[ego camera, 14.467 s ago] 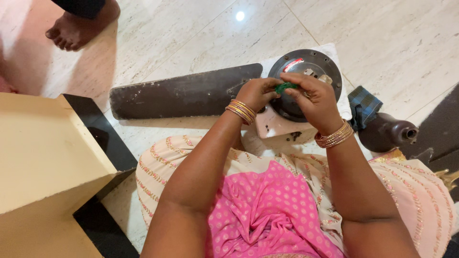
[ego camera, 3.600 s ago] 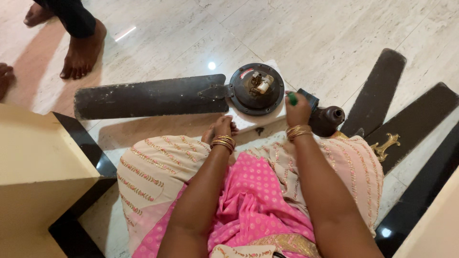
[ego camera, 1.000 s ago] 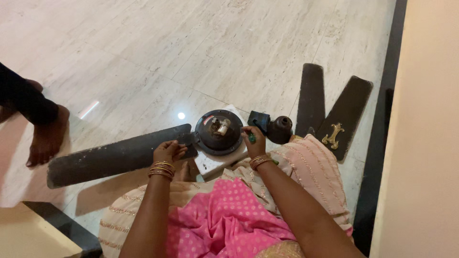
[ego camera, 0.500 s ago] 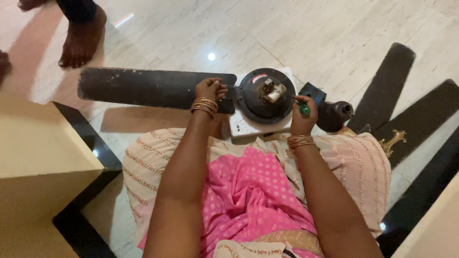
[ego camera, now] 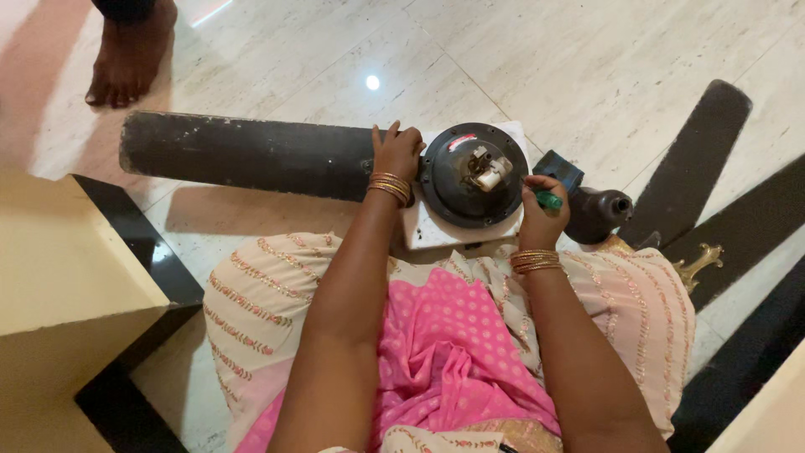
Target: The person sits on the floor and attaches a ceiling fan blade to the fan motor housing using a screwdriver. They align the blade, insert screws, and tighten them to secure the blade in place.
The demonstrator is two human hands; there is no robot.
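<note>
beside the fan motor (ego camera: 474,174), right hand (ego camera: 541,214) fists a green-handled tool (ego camera: 549,200); left hand (ego camera: 397,152) presses the blade (ego camera: 243,155)

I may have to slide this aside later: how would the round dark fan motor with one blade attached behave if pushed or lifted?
The fan motor looks like solid metal, so probably heavy for its size. With the long blade attached on one side, it would likely pivot or tip toward that side when lifted. On the polished floor it should slide fairly easily.
</note>
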